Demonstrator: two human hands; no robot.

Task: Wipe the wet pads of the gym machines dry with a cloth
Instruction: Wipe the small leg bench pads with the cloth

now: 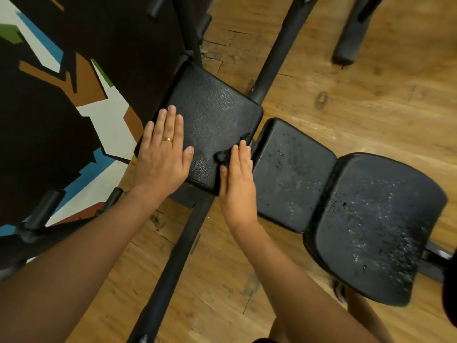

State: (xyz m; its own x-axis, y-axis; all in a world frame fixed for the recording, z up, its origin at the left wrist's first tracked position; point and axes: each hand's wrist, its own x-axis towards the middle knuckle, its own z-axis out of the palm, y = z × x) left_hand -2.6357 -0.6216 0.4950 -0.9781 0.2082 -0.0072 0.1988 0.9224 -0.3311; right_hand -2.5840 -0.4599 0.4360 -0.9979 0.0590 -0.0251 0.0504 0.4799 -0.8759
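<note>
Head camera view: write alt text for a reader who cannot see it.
A left hand rests flat on a black square pad while the right hand presses a small dark cloth to it. The middle pad and end pad are beaded with water.

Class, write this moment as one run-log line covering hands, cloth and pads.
left hand: flat on square pad | right hand: pressing dark cloth on same pad | middle pad, seat pad: droplets, not yet wiped
</note>
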